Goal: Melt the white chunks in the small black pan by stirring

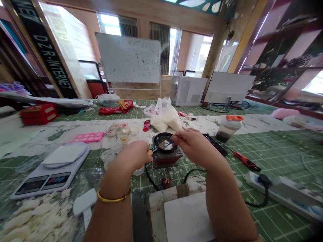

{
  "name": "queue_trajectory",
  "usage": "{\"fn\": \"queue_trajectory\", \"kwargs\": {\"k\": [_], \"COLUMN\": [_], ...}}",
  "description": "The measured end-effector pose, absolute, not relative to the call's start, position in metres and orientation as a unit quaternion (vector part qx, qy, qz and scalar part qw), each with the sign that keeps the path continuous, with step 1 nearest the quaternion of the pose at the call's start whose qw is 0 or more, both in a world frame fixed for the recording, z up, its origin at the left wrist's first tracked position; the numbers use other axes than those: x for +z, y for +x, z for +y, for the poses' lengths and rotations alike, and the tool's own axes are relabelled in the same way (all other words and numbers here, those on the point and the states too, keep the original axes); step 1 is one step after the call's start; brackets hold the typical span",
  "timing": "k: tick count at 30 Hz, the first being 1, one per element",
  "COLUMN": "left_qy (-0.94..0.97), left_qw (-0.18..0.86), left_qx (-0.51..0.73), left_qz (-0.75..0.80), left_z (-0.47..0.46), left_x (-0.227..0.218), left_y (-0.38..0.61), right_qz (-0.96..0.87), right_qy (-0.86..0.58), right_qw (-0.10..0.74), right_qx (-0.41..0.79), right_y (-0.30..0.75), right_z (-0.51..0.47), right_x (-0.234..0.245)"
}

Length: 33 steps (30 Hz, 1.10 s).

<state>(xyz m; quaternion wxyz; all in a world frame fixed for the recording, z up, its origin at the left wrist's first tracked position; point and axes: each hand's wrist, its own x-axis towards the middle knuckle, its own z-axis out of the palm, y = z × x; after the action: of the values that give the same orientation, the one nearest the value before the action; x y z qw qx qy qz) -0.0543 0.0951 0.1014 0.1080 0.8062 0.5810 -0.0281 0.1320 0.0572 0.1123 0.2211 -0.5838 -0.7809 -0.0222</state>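
Observation:
A small black pan (161,138) sits on a little red-sided heater (167,157) at the table's middle, with pale lumps inside. My left hand (133,155) is closed around the pan's wooden handle (150,152). My right hand (191,143) pinches a thin blue stick (168,145) whose tip rests in the pan's contents. A gold bangle (113,198) circles my left wrist.
A white kitchen scale (50,168) and white wax chunks (32,215) lie left. A pink mould (88,137), small cups (121,131), a plastic bag (164,116), an orange-lidded jar (228,127), a red cutter (246,161), a phone (215,144) and a power strip (285,193) lie around.

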Motion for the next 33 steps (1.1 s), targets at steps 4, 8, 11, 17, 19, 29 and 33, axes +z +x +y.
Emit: {"fn": "queue_trajectory", "kwargs": {"k": [4,8,11,17,19,29,33], "left_qy": [0.804,0.809,0.813,0.814,0.815,0.812,0.810], "left_qw": [0.111,0.111,0.106,0.103,0.100,0.103,0.100], "left_qx": [-0.035,-0.036,-0.037,-0.041,-0.041,-0.044,-0.046], "left_qz": [0.583,0.577,0.571,0.571,0.570,0.573,0.576], "left_z": [0.095,0.095,0.094,0.096,0.097,0.095,0.095], "left_x": [0.101,0.102,0.102,0.100,0.100,0.102,0.101], "left_y": [-0.054,-0.054,-0.053,-0.054,-0.054,-0.051,-0.052], "right_qz": [-0.764,-0.762,-0.774,-0.766,-0.784,-0.774,-0.793], "right_qy": [-0.611,-0.614,-0.596,-0.608,-0.581,-0.597,-0.570], "right_qw": [0.206,0.203,0.208,0.206,0.215,0.209,0.214], "right_qx": [-0.034,-0.043,-0.040,-0.046,-0.029,-0.026,-0.010], "right_y": [0.130,0.131,0.128,0.126,0.126,0.128,0.126], "right_z": [0.061,0.061,0.059,0.055,0.055,0.060,0.063], "right_x": [0.110,0.112,0.113,0.112,0.112,0.112,0.109]}}
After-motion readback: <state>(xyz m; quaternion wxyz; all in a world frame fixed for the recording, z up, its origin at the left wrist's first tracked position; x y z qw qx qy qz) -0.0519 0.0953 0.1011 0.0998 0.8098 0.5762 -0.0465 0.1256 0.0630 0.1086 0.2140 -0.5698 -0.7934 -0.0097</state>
